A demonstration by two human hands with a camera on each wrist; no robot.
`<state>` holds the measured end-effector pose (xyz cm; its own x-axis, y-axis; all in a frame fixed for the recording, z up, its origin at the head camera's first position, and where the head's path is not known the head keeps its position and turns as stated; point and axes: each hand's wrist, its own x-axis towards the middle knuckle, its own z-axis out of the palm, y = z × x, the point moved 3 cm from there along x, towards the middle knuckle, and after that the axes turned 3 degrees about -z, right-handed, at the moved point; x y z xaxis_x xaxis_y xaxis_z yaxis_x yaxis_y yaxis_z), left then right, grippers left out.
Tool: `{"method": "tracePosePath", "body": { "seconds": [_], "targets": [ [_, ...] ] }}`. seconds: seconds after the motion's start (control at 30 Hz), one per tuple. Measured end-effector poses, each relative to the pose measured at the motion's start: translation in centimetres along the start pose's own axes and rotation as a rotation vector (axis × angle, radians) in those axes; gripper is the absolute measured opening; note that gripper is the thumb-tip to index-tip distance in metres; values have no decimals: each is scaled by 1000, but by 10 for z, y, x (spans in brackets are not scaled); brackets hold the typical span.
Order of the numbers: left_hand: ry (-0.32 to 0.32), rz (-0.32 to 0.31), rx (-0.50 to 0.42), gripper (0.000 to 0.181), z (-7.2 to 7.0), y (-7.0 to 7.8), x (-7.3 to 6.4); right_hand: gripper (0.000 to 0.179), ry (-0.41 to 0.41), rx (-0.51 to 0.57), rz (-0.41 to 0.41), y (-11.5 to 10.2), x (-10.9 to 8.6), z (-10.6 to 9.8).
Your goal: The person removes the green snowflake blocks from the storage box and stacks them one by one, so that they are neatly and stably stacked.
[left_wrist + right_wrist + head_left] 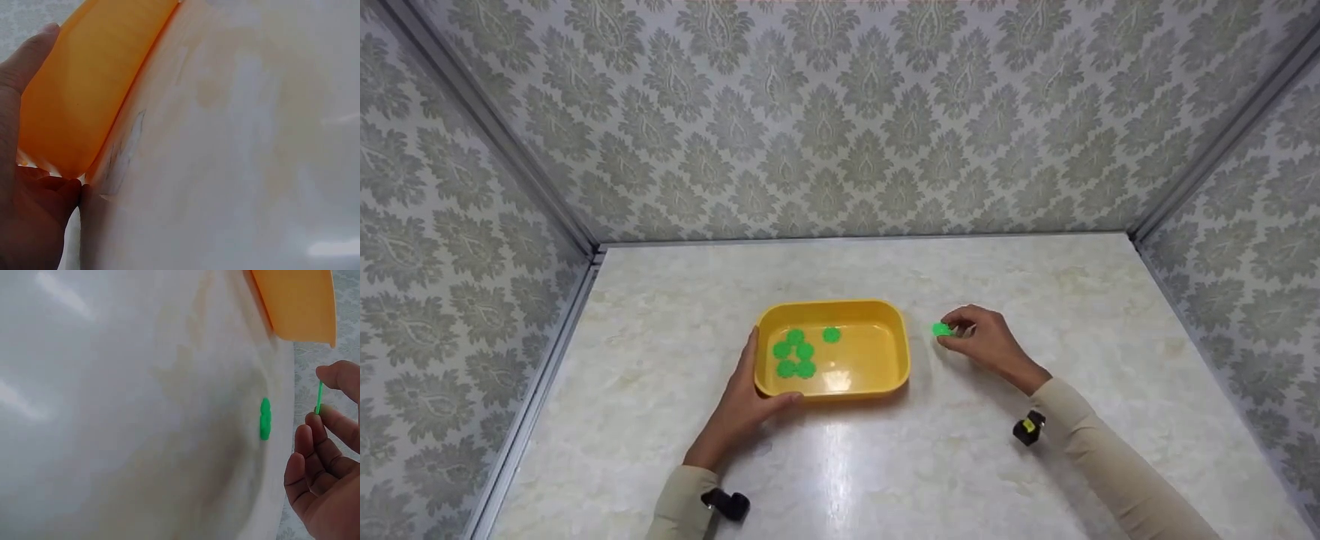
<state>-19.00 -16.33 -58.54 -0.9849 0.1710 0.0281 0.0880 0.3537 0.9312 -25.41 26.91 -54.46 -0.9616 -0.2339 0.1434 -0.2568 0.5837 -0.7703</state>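
A shallow yellow plastic tray point(870, 360) rests on the table, with several thin green scalloped discs point(786, 368) lying flat inside, mostly at its left end. My left hand point(744, 397) grips the tray's front left corner, thumb along the front wall and fingers on the left side. To the right of the tray, my right hand point(986, 341) pinches a green scalloped disc point(319, 398) edge-on between thumb and fingertip. In the right wrist view another green disc point(265, 419) lies on the table just beyond that hand.
The pale marbled table point(660, 300) has patterned panels point(855, 120) behind it and at both sides. A black wrist camera point(727, 504) sits at the left cuff, and another black camera point(1028, 427) at the right cuff.
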Motion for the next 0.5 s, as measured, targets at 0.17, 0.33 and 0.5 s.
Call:
{"method": "tracePosePath", "body": {
  "seconds": [0.17, 0.33, 0.5],
  "targets": [
    [9, 3, -6, 134, -1, 1, 0, 25, 5, -17, 24, 11, -1, -2],
    [11, -4, -2, 134, 1, 0, 1, 24, -1, -20, 48, 20, -4, -1],
    [6, -1, -2, 133, 1, 0, 0, 22, -3, -15, 46, 24, -4, 1]
  ]
}}
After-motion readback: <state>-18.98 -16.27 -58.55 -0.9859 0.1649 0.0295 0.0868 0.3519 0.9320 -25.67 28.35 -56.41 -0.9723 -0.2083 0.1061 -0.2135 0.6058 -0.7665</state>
